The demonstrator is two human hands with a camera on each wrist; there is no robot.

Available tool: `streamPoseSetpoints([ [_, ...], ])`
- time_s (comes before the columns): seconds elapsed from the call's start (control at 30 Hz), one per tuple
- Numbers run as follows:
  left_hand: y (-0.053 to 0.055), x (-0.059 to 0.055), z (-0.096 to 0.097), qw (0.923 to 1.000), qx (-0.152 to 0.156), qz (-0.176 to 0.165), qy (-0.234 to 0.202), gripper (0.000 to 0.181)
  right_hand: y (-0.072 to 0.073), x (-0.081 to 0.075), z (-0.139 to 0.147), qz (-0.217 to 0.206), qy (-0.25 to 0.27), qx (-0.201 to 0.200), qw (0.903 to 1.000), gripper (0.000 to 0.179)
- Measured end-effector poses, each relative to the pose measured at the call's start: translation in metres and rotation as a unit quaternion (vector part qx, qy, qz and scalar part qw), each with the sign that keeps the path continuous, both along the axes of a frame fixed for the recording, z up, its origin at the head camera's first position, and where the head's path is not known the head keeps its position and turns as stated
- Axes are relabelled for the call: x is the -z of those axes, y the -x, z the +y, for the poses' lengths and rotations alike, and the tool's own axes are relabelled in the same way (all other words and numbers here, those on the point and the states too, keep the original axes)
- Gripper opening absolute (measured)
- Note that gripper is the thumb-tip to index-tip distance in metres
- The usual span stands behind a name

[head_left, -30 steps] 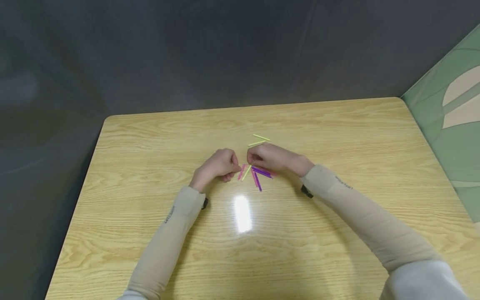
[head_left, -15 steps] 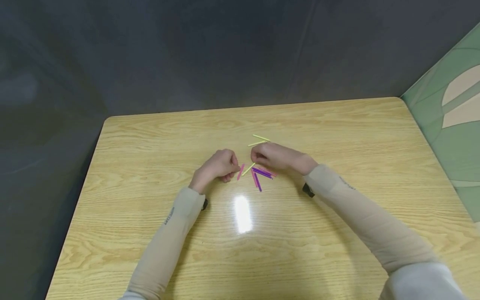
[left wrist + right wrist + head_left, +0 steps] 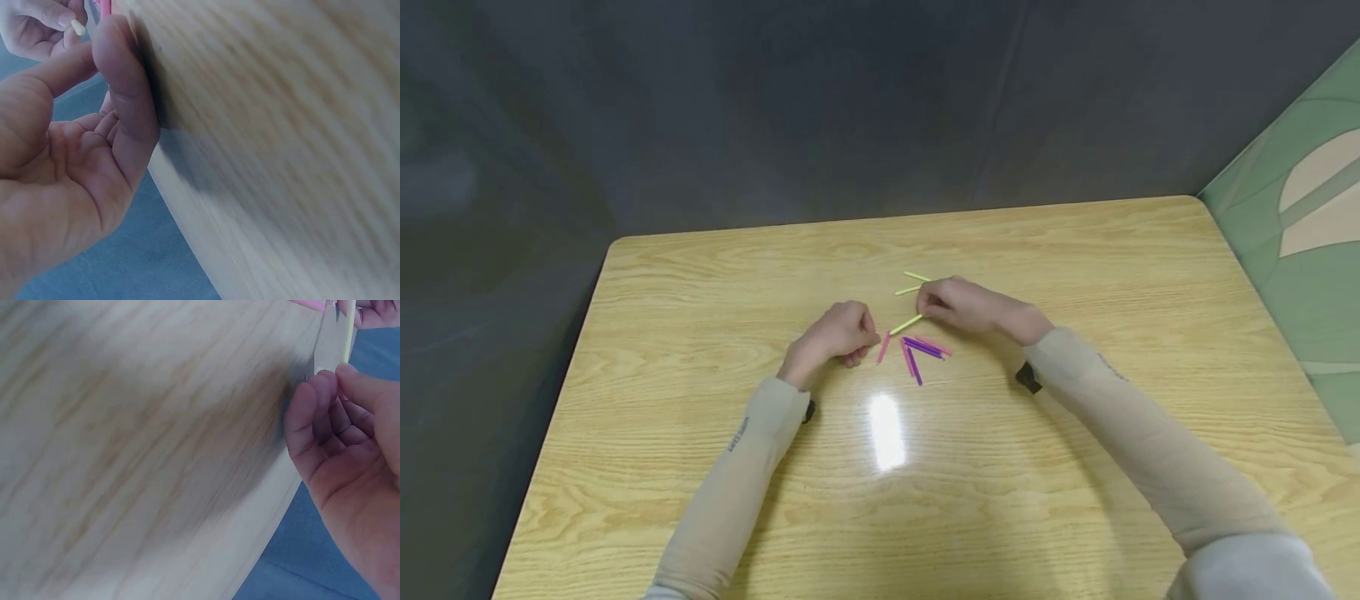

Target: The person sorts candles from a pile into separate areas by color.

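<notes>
One yellow stick (image 3: 906, 325) pinched in right hand (image 3: 961, 303), inside surface's far edge (image 3: 1037, 212); left hand (image 3: 838, 333) curled beside pink stick (image 3: 883, 348), can't tell if gripping.

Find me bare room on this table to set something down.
The table is bare left of the left sleeve, right of the right sleeve, and between both sleeves around the reflection. A strip along the far edge, beyond the farthest yellow sticks, is open too. Crowded: the middle, by the left hand and right hand, where pink sticks and purple sticks lie.
</notes>
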State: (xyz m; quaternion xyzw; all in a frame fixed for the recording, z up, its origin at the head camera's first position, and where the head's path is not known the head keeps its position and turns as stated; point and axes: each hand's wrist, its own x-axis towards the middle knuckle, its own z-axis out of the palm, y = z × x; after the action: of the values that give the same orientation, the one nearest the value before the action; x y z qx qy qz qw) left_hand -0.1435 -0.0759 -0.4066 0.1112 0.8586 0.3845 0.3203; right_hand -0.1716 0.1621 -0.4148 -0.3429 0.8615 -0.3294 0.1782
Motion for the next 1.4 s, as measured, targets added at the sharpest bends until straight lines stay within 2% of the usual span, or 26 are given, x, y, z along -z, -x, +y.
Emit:
streamPoseSetpoints([
  [0.3,0.002,-0.002,-0.006,0.9998,0.004,-0.007,-0.018,0.010,-0.004,-0.006,0.010,0.029,-0.009,0.071,0.9970,0.010],
  [0.47,0.003,-0.003,-0.010,0.9997,0.000,-0.011,-0.022,0.011,-0.004,-0.013,0.009,0.020,-0.022,0.104,0.9941,0.012],
  [0.63,0.003,-0.002,-0.015,0.9989,-0.013,-0.029,-0.034,0.013,-0.002,-0.015,0.007,0.015,-0.029,0.151,0.9880,0.014],
  [0.8,0.004,0.001,-0.015,0.9980,-0.020,-0.043,-0.042,0.014,0.000,-0.012,0.009,0.012,-0.039,0.194,0.9801,0.017],
  [0.97,0.004,0.003,-0.013,0.9974,-0.019,-0.054,-0.043,0.016,0.000,-0.007,0.010,0.006,-0.044,0.212,0.9763,0.018],
  [1.4,0.003,0.003,-0.009,0.9983,-0.022,-0.037,-0.039,0.016,0.002,-0.007,0.007,0.014,-0.029,0.226,0.9736,0.018],
])
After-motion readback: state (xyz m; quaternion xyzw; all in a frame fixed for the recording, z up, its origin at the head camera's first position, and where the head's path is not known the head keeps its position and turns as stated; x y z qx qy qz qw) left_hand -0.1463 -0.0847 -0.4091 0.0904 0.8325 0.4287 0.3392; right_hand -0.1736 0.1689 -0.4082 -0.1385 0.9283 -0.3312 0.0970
